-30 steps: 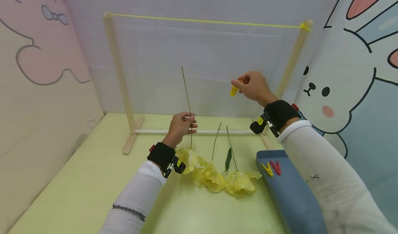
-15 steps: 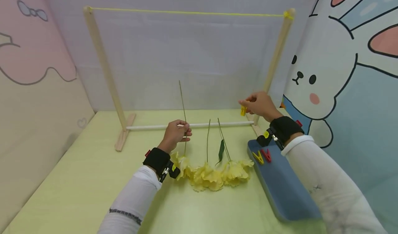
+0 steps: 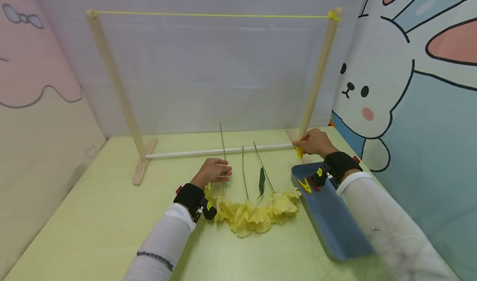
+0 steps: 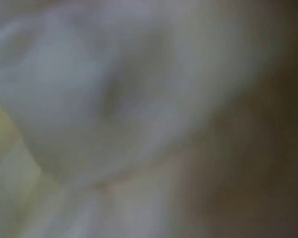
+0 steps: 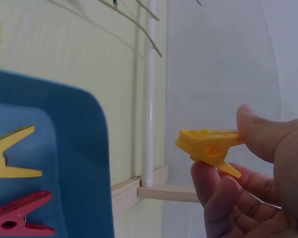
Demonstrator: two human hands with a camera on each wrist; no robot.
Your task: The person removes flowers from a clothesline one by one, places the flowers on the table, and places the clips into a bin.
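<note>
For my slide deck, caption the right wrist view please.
Right hand pinches a yellow clothespin beside the blue tray.

Staged play or craft corner, not a working room. Pastel cartoon rabbit panels (image 3: 387, 90) wall in a pale yellow-green tabletop (image 3: 93, 214). Small wooden rack with yellow string line (image 3: 208, 15), blue plastic tray (image 3: 335, 227) of coloured clothes pegs.

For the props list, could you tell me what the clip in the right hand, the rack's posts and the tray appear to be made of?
The yellow clip pinched by the right hand looks like moulded plastic: uniform colour, smooth matte faces, crisp edges. The rack posts seem unfinished light wood, pale and dull, with a square-cut foot. The blue tray is probably plastic, given its even colour, rounded corners and faint sheen, though that is less certain.
</note>
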